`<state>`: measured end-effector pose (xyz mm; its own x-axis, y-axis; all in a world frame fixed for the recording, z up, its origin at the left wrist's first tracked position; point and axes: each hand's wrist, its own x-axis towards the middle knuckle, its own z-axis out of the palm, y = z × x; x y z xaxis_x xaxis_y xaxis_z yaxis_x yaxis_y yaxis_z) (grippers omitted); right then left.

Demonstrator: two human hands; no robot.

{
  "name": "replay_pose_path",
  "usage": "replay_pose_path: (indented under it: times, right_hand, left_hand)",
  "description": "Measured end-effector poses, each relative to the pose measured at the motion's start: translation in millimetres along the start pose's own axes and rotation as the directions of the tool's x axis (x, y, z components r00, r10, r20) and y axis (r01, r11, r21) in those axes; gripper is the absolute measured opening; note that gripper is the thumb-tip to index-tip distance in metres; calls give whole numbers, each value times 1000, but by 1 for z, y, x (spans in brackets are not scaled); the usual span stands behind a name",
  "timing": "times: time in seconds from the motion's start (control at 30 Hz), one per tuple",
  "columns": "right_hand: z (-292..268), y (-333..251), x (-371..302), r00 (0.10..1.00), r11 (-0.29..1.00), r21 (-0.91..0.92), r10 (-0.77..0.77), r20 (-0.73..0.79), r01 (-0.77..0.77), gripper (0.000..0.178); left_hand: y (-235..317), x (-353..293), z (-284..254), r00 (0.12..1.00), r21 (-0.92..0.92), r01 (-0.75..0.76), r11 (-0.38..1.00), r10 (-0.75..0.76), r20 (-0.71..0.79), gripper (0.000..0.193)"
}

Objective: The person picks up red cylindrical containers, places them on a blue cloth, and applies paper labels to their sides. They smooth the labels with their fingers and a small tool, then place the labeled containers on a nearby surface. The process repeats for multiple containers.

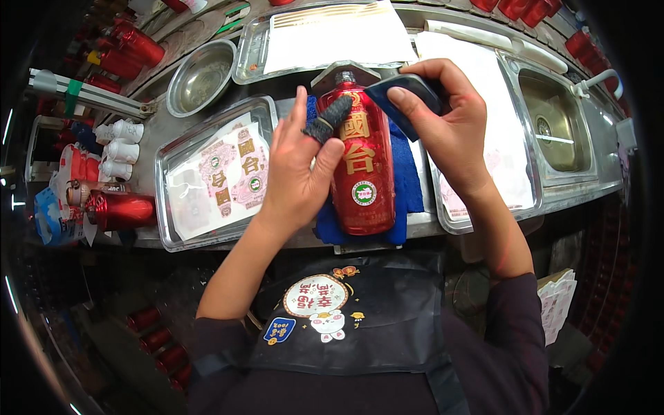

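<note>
A glossy red bottle (363,197) with gold characters and a round white-and-green emblem lies on a blue cloth (409,181), its neck pointing away from me. My left hand (296,169) is at the bottle's left side, fingers apart. A black wrap (330,119) covers its index finger, which rests against the bottle near the shoulder. Between the thumb and fingers of my right hand (453,114) is a flat dark blue scraper (408,102). The scraper's edge is over the bottle's upper right; whether it touches the surface I cannot tell.
Left of the bottle, a clear tray (162,197) holds printed decal sheets (232,169). Behind it sits a metal bowl (200,77). Another tray (252,52) with white sheets is at the back. At right are more sheets (508,166) and a sink (553,124). Red bottles (123,210) stand far left.
</note>
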<state>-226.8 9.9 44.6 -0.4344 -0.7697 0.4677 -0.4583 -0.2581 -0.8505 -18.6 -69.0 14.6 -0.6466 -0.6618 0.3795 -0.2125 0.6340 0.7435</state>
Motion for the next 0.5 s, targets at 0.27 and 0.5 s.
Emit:
replay_pose_path:
  times: [0.27, 0.5]
  right_hand:
    - [-25, 4, -27, 964, 952, 160, 266, -5, -261, 23]
    - [-23, 2, -33, 967, 950, 181, 255, 22, -254, 24]
  left_hand:
    - [-11, 16, -7, 982, 264, -168, 950, 137, 132, 40]
    - [-10, 18, -5, 977, 271, -193, 943, 159, 143, 37]
